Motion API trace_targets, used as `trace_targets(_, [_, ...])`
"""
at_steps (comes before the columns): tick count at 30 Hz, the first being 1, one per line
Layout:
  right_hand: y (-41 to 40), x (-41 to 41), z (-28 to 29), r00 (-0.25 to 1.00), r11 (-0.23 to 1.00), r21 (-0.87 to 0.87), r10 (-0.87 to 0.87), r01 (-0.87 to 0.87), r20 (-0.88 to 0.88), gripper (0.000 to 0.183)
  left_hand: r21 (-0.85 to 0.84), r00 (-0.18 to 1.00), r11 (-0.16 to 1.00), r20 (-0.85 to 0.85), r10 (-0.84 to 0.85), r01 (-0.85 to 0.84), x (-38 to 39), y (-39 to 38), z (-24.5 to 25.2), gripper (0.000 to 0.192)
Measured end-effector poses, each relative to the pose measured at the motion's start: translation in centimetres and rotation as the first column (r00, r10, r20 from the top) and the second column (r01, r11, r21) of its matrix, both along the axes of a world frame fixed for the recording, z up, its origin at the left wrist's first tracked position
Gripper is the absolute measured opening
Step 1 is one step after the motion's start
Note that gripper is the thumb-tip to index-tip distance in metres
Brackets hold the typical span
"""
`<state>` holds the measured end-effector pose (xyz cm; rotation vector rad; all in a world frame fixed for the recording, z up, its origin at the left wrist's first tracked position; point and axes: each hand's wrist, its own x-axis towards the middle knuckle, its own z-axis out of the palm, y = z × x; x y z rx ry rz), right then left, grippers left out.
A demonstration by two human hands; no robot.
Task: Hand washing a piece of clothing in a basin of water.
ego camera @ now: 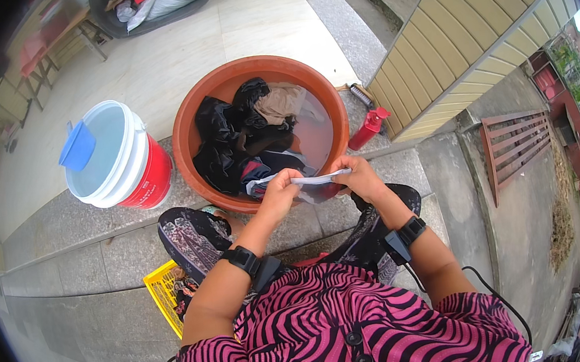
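Between my two hands a white fabric edge (316, 179) is stretched over the near rim of a round terracotta-coloured plastic tub (252, 63). My left hand (281, 190) pinches its left end, and my right hand (356, 176) grips the other end. The cloth below the edge is partly hidden, so I cannot tell which garment it is. Inside the tub, black wet clothes (216, 122) and a beige cloth (281, 101) lie in cloudy water (319, 134). A dark piece with red and white parts (254, 170) lies near my left hand.
Left of the tub stands a white-and-red bucket (152, 170) of water, a blue dipper (77, 146) at its rim. A red pump bottle (369, 129) and a scrub brush (360, 95) are at the right, beside a tiled pillar (447, 50). A yellow crate (158, 292) holds cloth.
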<state>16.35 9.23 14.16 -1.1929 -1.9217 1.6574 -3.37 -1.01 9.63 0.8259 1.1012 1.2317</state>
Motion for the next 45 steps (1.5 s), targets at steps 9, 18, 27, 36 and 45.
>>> trace_targets(9, [-2.0,-2.2,2.8,0.997,1.0,-0.007,-0.021,0.02,-0.071,0.01,-0.326,0.964,0.918,0.062,0.259,-0.226,3.2,1.8,-0.8,0.038])
trace_targets(18, [-2.9,-5.9,0.2,0.965,0.734,0.68,-0.184,0.007,0.189,0.026,-0.398,0.901,0.829,0.017,0.433,-0.392,6.4,1.8,1.4,0.035])
trace_targets(27, [-3.0,-7.4,1.2,0.985,0.728,0.681,-0.164,0.082,0.056,0.025,-0.339,0.898,0.853,0.049,0.437,-0.397,4.7,1.6,3.2,0.04])
trace_targets(36, [-0.6,-5.7,-0.7,0.987,0.843,0.52,-0.164,0.142,-0.004,0.032,-0.206,0.923,0.908,0.043,0.381,-0.365,2.7,0.5,3.6,0.032])
trace_targets(45, [-0.7,-2.2,0.0,0.98,0.997,-0.023,0.064,-0.07,-0.19,0.017,0.213,0.971,0.953,-0.05,0.233,-0.218,0.1,0.0,4.4,0.026])
